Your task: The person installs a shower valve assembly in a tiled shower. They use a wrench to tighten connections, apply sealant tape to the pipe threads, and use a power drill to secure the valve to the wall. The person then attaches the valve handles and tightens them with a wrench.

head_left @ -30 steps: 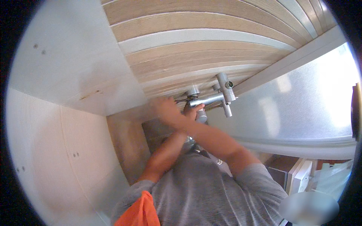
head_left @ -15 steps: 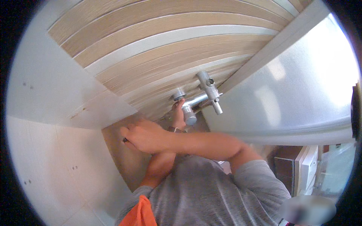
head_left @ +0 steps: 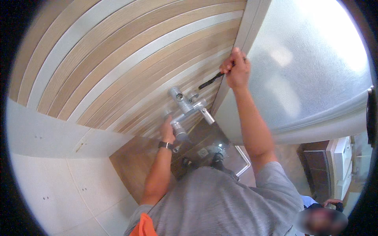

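Note:
A chrome shower mixer (head_left: 184,114) juts from the striped tile wall, with a short spout-like lever on its right side. My left hand (head_left: 168,129) is at the mixer's left end, its fingers closed about the fitting by the wall and partly hidden. A dark watch (head_left: 165,145) circles that wrist. Up and to the right, my right hand (head_left: 237,70) is closed round a slim black rod-like tool (head_left: 211,82). The tool's free end points down-left, near the wall just above the mixer; its exact kind cannot be made out.
A frosted glass panel (head_left: 315,74) stands right of my right arm, its pale frame (head_left: 252,23) meeting the wall. Below are a brown floor (head_left: 130,157) and a bent metal bar (head_left: 247,159). A dark cabinet (head_left: 317,167) and another person (head_left: 332,204) are at lower right.
My right hand has swung from the left, across my left arm, to the upper right, and the black tool now shows in it. My left hand stays by the mixer. The view has shifted.

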Demonstrator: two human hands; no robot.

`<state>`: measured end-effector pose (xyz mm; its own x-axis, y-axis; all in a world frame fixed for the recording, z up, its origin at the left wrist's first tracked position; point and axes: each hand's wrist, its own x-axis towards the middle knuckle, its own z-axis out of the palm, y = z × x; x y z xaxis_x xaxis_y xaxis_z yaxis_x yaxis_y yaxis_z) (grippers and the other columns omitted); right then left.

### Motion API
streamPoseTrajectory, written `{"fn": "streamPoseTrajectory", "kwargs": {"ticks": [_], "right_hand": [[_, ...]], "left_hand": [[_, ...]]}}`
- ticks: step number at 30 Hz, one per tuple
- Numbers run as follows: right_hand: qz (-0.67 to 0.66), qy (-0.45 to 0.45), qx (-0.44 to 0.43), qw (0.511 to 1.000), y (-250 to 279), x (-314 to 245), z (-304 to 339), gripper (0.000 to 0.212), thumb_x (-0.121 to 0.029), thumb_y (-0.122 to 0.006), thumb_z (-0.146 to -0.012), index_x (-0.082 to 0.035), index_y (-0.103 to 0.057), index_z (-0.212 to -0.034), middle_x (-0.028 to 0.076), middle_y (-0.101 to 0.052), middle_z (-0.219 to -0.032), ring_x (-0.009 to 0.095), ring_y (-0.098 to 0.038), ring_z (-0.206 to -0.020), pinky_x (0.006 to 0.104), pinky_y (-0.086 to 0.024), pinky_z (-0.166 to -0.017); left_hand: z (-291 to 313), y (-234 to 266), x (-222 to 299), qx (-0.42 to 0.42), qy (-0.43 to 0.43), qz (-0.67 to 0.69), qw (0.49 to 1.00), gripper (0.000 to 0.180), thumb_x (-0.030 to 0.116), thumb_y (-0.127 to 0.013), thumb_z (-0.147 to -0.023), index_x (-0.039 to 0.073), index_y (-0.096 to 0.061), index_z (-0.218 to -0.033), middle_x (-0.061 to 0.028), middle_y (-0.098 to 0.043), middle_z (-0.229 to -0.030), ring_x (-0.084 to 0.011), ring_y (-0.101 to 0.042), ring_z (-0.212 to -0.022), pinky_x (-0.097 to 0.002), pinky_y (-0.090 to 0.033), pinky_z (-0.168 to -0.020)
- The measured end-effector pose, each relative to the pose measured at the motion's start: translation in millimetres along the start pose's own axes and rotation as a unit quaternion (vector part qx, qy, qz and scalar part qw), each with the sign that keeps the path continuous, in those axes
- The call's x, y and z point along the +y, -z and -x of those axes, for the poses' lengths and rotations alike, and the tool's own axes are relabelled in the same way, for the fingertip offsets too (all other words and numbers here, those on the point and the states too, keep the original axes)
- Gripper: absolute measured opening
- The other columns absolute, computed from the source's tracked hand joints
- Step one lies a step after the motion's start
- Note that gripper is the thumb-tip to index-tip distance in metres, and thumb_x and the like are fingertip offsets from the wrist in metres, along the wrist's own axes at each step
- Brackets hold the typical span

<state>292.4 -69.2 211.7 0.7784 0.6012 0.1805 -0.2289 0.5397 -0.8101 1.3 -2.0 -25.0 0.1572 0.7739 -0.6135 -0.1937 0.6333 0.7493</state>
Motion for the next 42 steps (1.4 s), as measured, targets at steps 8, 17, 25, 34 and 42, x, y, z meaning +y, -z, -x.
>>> {"fn": "streamPoseTrajectory", "kwargs": {"ticks": [8, 17, 25, 34, 42], "right_hand": [[-0.08, -0.183, 0.038, 0.979, 59.0, 118.5, -21.0, 0.041, -0.042, -0.062, -0.097, -0.013, -0.045, -0.073, 0.003, -0.04, -0.053, 0.02, -0.041, -0.044, 0.0386, -0.039, -0.048], [-0.16, -0.292, 0.132, 0.934, 98.6, 152.3, -36.0, 0.049, -0.054, -0.062, -0.094, -0.015, -0.044, -0.071, -0.001, -0.035, -0.054, 0.019, -0.039, -0.048, 0.0367, -0.036, -0.051], [0.15, -0.138, -0.11, 0.973, 23.6, 120.7, 5.4, 0.055, -0.056, -0.047, -0.1, -0.012, -0.051, -0.067, 0.004, -0.049, -0.057, 0.023, -0.048, -0.052, 0.0405, -0.041, -0.055], [0.261, -0.065, -0.184, 0.945, -31.9, 63.9, 37.7, 0.054, -0.052, -0.056, -0.098, -0.003, -0.061, -0.076, 0.004, -0.054, -0.061, 0.014, -0.053, -0.058, 0.033, -0.044, -0.054], [-0.054, -0.223, 0.046, 0.972, 62.9, 99.2, -36.5, 0.053, -0.058, -0.057, -0.095, -0.014, -0.044, -0.068, 0.003, -0.039, -0.052, 0.02, -0.042, -0.045, 0.0355, -0.038, -0.045]], "left_hand": [[14.1, 7.4, 17.8, -0.111, 0.062, 0.111, 0.986, 0.026, 0.025, -0.068, -0.091, 0.007, -0.06, -0.109, -0.0079, -0.068, -0.097, -0.0253, -0.066, -0.089, -0.043, -0.053, -0.083], [26.1, 1.7, 7.9, -0.122, 0.061, 0.098, 0.986, 0.031, 0.031, -0.068, -0.094, 0.007, -0.06, -0.111, -0.0082, -0.067, -0.095, -0.0224, -0.066, -0.082, -0.0392, -0.055, -0.071], [19.7, -2.7, 9.2, -0.11, 0.083, 0.07, 0.988, 0.037, 0.033, -0.068, -0.093, 0.004, -0.055, -0.113, -0.0113, -0.064, -0.09, -0.0254, -0.065, -0.069, -0.0407, -0.058, -0.061], [27.8, -4.2, 12.5, -0.102, 0.068, 0.058, 0.991, 0.04, 0.036, -0.067, -0.094, 0.003, -0.055, -0.114, -0.0125, -0.064, -0.091, -0.025, -0.065, -0.069, -0.0412, -0.057, -0.057], [15.2, -1.2, 6.6, -0.088, 0.062, 0.053, 0.993, 0.038, 0.036, -0.064, -0.097, 0.003, -0.058, -0.115, -0.0097, -0.066, -0.092, -0.0219, -0.066, -0.072, -0.0387, -0.057, -0.059]]}}
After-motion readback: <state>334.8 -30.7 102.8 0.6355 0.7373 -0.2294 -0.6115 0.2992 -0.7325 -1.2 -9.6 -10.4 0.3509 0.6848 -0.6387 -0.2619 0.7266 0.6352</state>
